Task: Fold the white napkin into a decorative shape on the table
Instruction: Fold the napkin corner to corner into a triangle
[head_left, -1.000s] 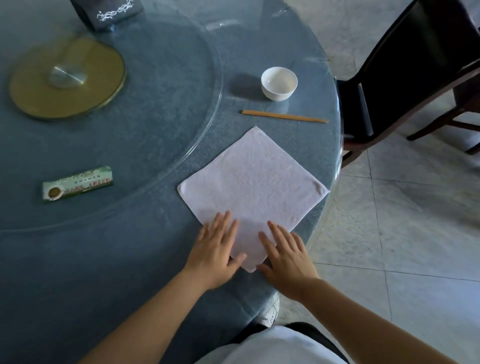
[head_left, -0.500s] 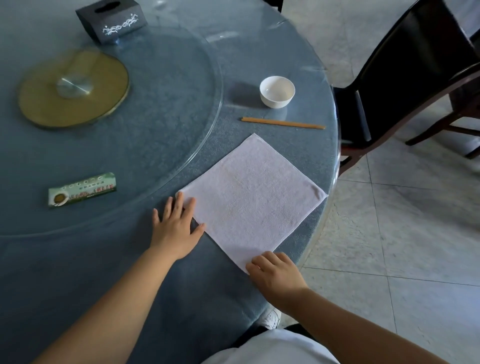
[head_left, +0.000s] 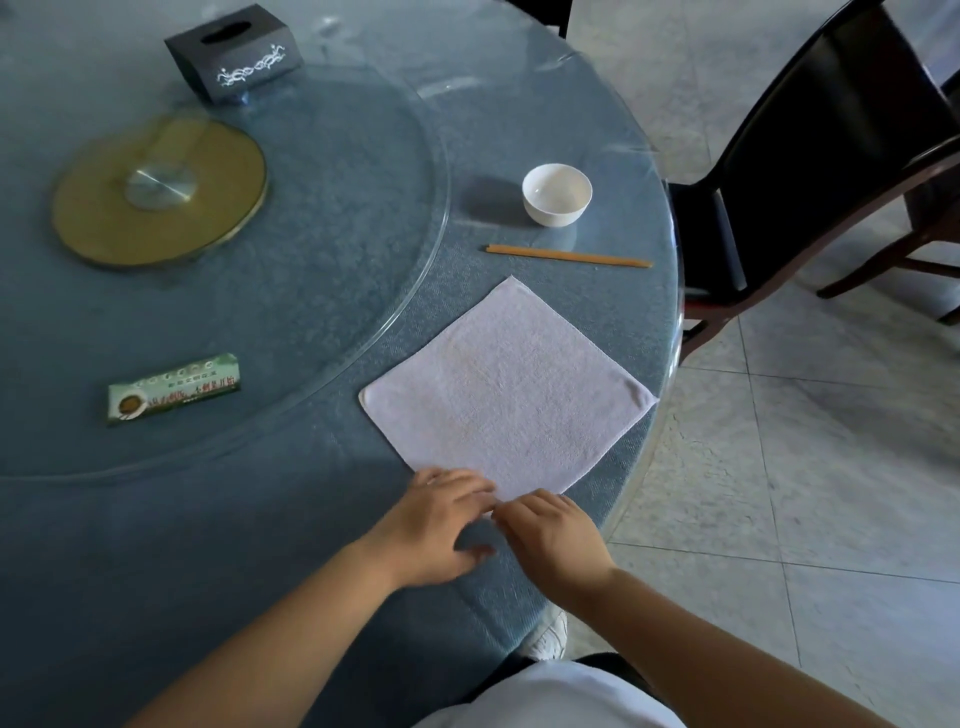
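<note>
The white napkin lies flat as a diamond on the round blue table, one corner pointing toward me. My left hand and my right hand meet at that near corner, fingertips curled down on it. The corner itself is hidden under the fingers, so a firm pinch cannot be confirmed. The rest of the napkin is unfolded and smooth.
A small white bowl and a wooden chopstick lie beyond the napkin. A green packet, a gold turntable hub and a dark tissue box sit on the glass turntable. A dark chair stands to the right.
My left hand has slid from the napkin's left corner to the near corner, joining my right hand there. The napkin has stayed flat.
</note>
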